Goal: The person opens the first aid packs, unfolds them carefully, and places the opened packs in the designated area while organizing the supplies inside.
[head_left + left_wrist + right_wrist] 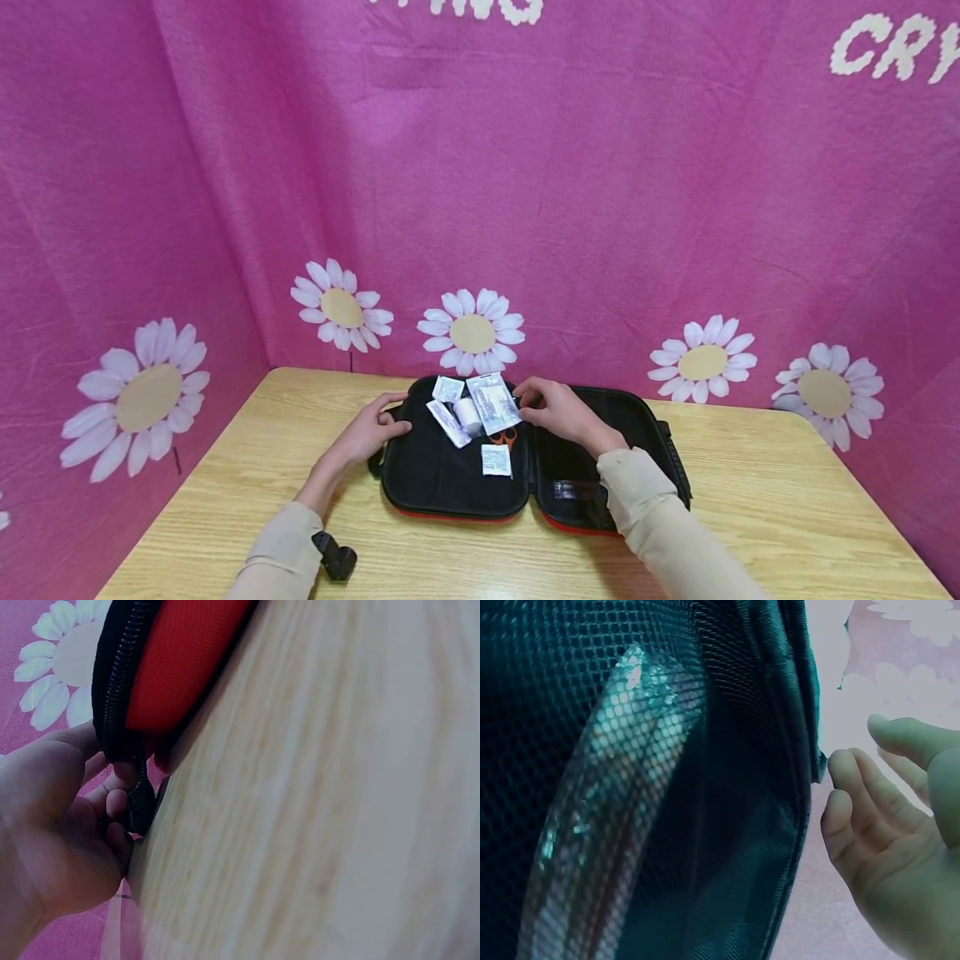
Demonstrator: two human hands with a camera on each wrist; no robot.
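Note:
A black-lined zip case (435, 492) with a red outside lies unfolded on the table. My left hand (367, 432) holds its left edge, thumb over the rim; in the left wrist view, the fingers curl by the zipper (116, 682) and a black strap (141, 799). Flat white packets (497, 405) lie in the left half beside a white roll (468, 415), a narrow packet (448, 423) and orange-handled scissors (504, 438). Nearer me is a small square packet (496, 460). My right hand (558, 410) hovers by the large packets, its fingers apart and loosely bent in the right wrist view.
Behind a mesh pocket in the case's right half sits a shiny clear-wrapped item (607, 780). A pink cloth (600, 208) with daisies hangs behind and beside the wooden table (225, 467). A black device (336, 557) is strapped at my left wrist.

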